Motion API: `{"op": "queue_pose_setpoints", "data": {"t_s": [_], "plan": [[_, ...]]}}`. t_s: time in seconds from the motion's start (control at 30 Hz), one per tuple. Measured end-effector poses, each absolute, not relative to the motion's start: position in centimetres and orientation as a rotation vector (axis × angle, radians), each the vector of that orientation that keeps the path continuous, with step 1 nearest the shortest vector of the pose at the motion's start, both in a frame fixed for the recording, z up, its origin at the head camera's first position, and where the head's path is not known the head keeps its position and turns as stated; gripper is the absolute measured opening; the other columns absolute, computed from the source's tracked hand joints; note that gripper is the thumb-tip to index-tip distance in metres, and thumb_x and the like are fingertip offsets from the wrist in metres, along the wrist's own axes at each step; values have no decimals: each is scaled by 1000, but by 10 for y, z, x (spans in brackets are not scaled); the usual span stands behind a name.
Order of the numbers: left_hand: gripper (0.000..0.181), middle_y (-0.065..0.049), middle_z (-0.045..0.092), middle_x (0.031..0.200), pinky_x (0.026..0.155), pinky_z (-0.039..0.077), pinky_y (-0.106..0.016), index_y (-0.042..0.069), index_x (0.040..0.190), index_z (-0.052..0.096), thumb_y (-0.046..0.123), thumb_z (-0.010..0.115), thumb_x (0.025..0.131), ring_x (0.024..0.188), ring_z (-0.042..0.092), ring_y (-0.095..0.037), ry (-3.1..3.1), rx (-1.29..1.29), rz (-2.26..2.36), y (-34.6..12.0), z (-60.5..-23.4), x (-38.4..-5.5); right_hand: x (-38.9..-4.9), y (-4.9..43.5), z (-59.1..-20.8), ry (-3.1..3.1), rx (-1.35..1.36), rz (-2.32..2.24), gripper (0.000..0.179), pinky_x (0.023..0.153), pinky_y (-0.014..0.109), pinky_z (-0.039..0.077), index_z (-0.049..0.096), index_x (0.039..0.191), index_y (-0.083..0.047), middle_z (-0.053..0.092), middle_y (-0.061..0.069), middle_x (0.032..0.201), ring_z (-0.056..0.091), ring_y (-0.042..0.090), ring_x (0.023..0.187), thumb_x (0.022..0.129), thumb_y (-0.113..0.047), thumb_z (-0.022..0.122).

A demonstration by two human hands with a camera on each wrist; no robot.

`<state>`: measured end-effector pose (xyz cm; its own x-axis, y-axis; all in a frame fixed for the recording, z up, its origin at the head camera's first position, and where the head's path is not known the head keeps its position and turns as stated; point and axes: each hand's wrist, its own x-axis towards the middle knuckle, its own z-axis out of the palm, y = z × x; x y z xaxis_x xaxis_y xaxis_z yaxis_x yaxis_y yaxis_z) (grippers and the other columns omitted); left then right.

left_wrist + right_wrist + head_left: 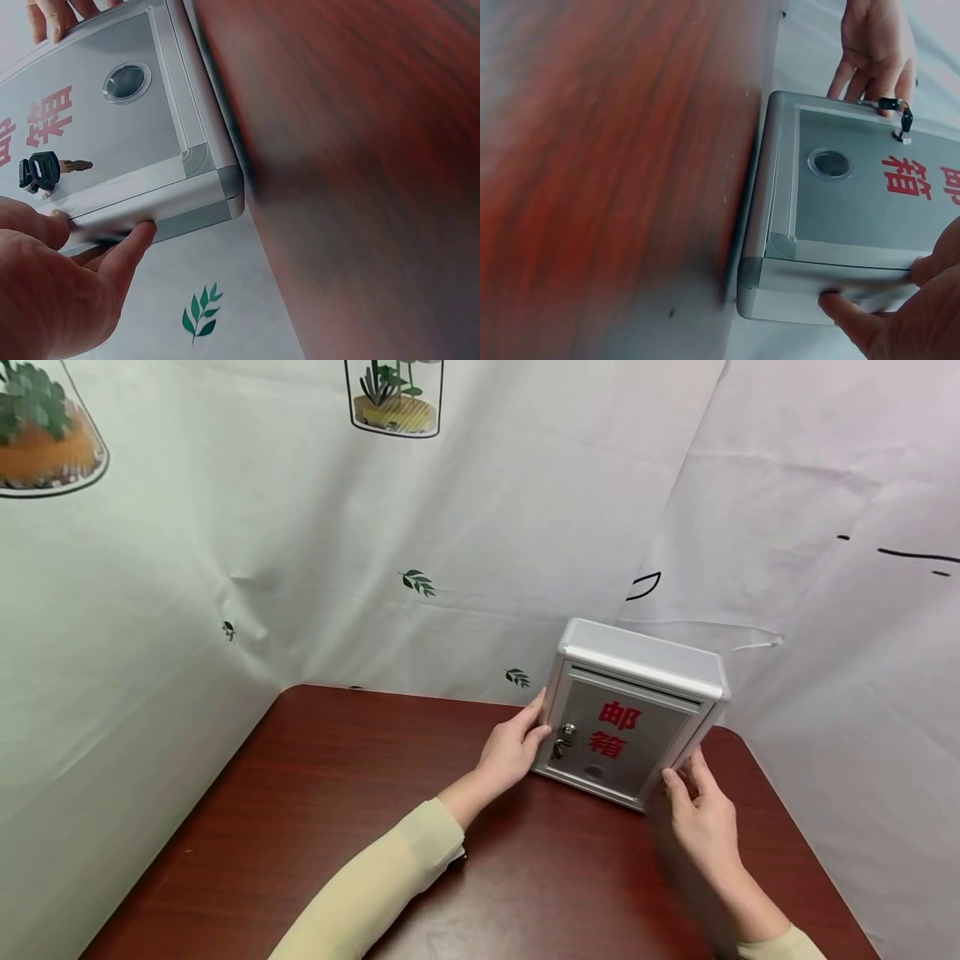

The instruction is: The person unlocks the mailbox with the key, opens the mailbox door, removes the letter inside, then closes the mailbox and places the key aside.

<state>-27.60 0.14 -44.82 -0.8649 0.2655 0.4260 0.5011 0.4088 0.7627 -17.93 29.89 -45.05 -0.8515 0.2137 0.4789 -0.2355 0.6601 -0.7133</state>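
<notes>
A silver metal mailbox (652, 727) with red characters on its door stands upright at the back right of the table, turned slightly. Keys (41, 171) hang from the lock on the door's left side. My left hand (512, 750) holds the box's left side, thumb at the front edge and fingers along the side. On the opposite side, my right hand (705, 817) grips the lower right edge between thumb and fingers. A small round window (829, 163) sits low in the door. Whether the base touches the tabletop, I cannot tell.
The reddish-brown wooden table (322, 810) has rounded back corners. White cloth (315, 568) with printed leaves and plant jars hangs behind the table and along both sides, close behind the mailbox.
</notes>
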Motion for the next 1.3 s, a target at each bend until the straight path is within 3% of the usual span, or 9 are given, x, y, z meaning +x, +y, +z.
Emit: {"op": "queue_pose_setpoints", "data": {"t_s": [0.1,0.37,0.63,0.73,0.83,0.97,1.3], "plan": [[65,-5,54,167,110,57,-51,25,175,41,21,66,115,141,64,-28,-2421,-644,-1424,-7,-447,-272,-183,294,-452,-2326,51,1137,66,84,1,46,47,171,-13,73,28,135,55,-27,98,110,-6,71],[64,-7,60,161,105,59,-54,24,173,45,20,69,113,134,70,-31,-2391,-554,-1389,-33,-444,-262,-192,270,-450,-2288,152,1225,68,86,3,51,47,171,-19,71,21,146,56,-26,111,109,-1,70],[64,-9,62,158,102,60,-56,23,172,47,21,70,112,133,70,-33,-2400,-468,-1347,-60,-445,-253,-204,248,-457,-2252,250,1231,69,87,5,52,50,169,-11,71,23,143,59,-20,114,106,5,72],[64,-10,61,159,102,60,-57,23,172,47,21,71,112,133,70,-34,-2398,-445,-1334,-70,-445,-249,-208,240,-458,-2249,280,1237,70,87,6,53,50,169,-11,74,24,138,66,-10,115,105,5,73],[65,-11,61,159,102,60,-57,23,172,48,20,71,111,133,70,-34,-2398,-418,-1328,-78,-446,-246,-211,233,-459,-2248,303,1260,69,88,7,54,50,168,-9,75,25,135,75,15,118,105,5,74],[65,-11,62,158,103,59,-58,25,171,48,21,72,111,135,68,-33,-2399,-385,-1327,-86,-447,-244,-213,225,-459,-2244,325,1271,67,89,6,52,50,167,-4,74,26,136,74,42,119,104,5,75],[65,-12,63,156,104,58,-59,23,170,51,21,74,109,136,68,-34,-2384,-320,-1308,-105,-449,-235,-222,208,-461,-2222,389,1310,68,90,7,53,50,167,-3,74,26,136,74,44,120,104,6,74]]}}
